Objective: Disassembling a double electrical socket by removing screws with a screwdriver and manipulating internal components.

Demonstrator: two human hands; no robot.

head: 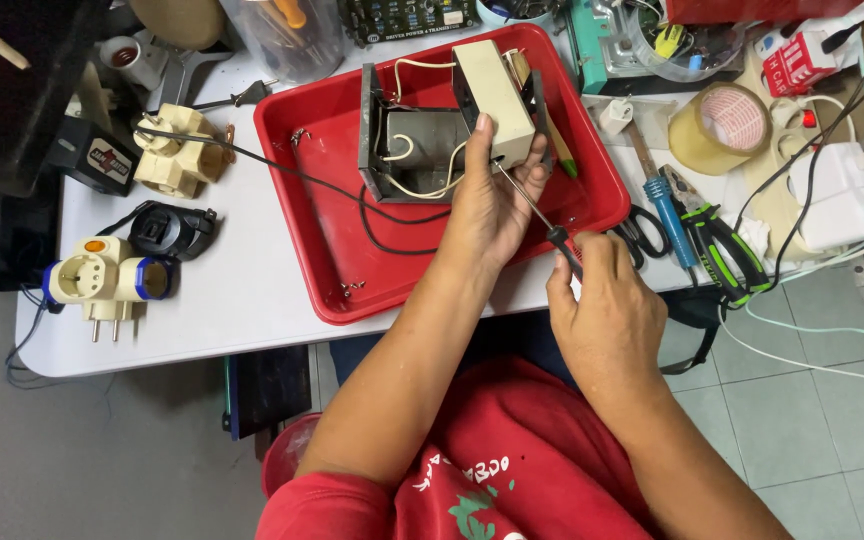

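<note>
Red plastic tray (324, 262) on a white table (232, 300), holding a dark metal frame (402, 150) with cream wires and a beige block (492, 88) that stands at the frame's right end. Left hand (492, 200) reaches over the tray's near edge, fingers closed around the block's lower end, while the right hand (607, 310), just outside the tray, pinches a screwdriver (537, 208) whose tip meets the block beside the left thumb. Scissors (644, 232), pliers (717, 240) and a tape roll (720, 125) lie to the right; plug adapters (112, 282) lie to the left.
</note>
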